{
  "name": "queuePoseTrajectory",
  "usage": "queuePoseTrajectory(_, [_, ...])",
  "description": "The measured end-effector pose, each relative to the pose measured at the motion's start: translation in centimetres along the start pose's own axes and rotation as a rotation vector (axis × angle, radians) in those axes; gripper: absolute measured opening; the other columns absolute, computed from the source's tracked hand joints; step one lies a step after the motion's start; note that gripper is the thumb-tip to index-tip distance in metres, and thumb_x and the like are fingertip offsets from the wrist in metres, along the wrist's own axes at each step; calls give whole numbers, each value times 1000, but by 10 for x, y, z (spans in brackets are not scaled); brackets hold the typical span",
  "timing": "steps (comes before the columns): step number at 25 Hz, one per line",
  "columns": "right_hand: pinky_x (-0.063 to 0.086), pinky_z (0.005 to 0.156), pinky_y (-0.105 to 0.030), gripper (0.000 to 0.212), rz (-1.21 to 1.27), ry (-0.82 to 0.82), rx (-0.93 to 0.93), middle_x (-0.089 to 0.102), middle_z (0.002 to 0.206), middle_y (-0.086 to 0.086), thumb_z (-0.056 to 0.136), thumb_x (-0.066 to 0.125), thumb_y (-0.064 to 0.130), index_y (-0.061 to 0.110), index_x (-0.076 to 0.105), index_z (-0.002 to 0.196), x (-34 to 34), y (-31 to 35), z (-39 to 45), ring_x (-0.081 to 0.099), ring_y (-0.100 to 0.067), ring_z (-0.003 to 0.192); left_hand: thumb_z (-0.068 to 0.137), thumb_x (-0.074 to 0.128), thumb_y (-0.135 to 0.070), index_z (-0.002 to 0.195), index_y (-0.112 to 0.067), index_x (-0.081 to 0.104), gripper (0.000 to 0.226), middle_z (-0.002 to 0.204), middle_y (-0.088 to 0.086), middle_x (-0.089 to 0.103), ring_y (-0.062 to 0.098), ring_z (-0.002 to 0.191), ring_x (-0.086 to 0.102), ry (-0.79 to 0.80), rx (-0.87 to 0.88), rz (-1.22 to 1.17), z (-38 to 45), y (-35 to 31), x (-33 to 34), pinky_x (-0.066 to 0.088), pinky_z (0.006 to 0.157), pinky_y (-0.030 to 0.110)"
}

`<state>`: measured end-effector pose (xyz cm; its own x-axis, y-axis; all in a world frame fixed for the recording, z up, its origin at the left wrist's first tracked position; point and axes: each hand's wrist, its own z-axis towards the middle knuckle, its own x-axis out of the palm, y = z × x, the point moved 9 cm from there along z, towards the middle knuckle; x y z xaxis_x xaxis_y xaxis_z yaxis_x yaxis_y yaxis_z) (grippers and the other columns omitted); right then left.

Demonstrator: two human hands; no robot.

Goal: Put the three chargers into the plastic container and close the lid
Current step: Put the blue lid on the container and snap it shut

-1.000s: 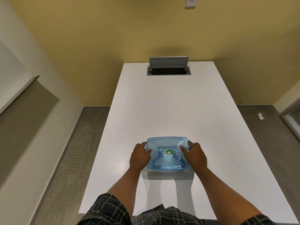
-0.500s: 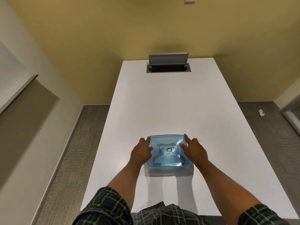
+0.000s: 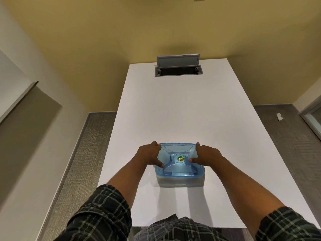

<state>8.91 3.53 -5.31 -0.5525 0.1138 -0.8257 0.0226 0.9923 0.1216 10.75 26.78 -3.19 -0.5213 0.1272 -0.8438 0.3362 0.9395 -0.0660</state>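
Observation:
A clear plastic container with a translucent blue lid (image 3: pixel 178 169) sits on the white table (image 3: pixel 182 110), near its front edge. The lid lies flat on top and carries a small green sticker at its centre. My left hand (image 3: pixel 149 156) grips the lid's left edge, fingers at the far corner and thumb pressed on top. My right hand (image 3: pixel 206 156) holds the right edge the same way. No chargers are visible; the blue lid hides the inside of the container.
A grey cable box (image 3: pixel 178 67) with its flap raised is set into the far end of the table. Yellow walls close in behind it. Grey carpet runs on both sides, with a scrap of white paper (image 3: pixel 279 117) on the floor at right.
Both hands slid from the lid's middle sides toward its far corners, thumbs still pressing on top. The camera view tilted, so the container appears a little higher in frame.

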Motion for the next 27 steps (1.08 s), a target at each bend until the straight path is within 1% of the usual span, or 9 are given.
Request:
queuePoseTrajectory(4, [48,100,-41,145,-120,135,-18,56,140,-10,59,74,77,3,-4,156,0,5,-4,55,-27,127,48,85,-70,128,-13,53,103,132,2,53,24,106,63,40,59,204,0,-12,-7,50,83,35])
queuePoseTrajectory(6, [49,99,-40,154,-180,163,-13,61,135,-8,55,76,78,1,-11,155,3,11,-5,59,-26,123,45,86,-70,121,-12,59,100,122,4,57,24,96,66,46,64,280,1,-17,-5,47,76,33])
queuePoseTrajectory(10, [49,98,-36,153,-274,175,-10,62,134,-9,58,77,76,-5,-12,153,0,22,-10,62,-26,119,42,91,-63,114,-9,64,94,125,5,57,27,87,68,47,51,275,2,-16,3,41,72,32])
queuePoseTrajectory(13, [48,103,-37,148,-307,238,-12,48,150,-14,62,78,71,-6,-9,153,-2,29,-15,60,-28,123,44,94,-57,113,-7,64,90,128,7,55,28,87,67,60,38,276,-1,-19,2,38,73,32])
queuePoseTrajectory(16, [47,105,-34,152,-368,289,7,43,153,-12,61,82,67,-5,-17,152,-4,33,-20,60,-28,124,50,97,-42,112,-3,66,79,126,11,55,27,87,66,55,22,332,-5,-30,-1,36,75,30])
queuePoseTrajectory(19, [47,104,-33,147,-477,272,-19,32,160,-13,64,81,66,-3,-14,153,-8,38,-26,59,-30,124,57,97,-30,111,-3,67,67,121,13,58,23,76,51,33,-3,375,-7,-39,-5,34,73,30])
queuePoseTrajectory(22, [48,100,-34,149,-468,203,-42,39,156,-14,62,81,68,-6,-11,153,-9,36,-25,60,-31,122,57,96,-33,110,-5,68,66,116,10,60,23,85,56,33,0,380,-7,-41,-8,33,76,30])
queuePoseTrajectory(25, [49,98,-35,159,-381,168,-10,51,146,-11,53,84,70,-4,-14,153,-8,27,-22,61,-29,120,59,95,-35,109,-7,68,63,113,9,61,18,77,56,11,12,382,-7,-40,-11,35,75,29])
queuePoseTrajectory(27, [49,99,-35,157,-370,185,-14,45,150,-13,54,85,69,-4,-12,153,-8,27,-23,60,-30,122,65,93,-30,110,-7,67,57,115,10,60,22,89,63,-3,20,365,-8,-39,-12,36,76,30])
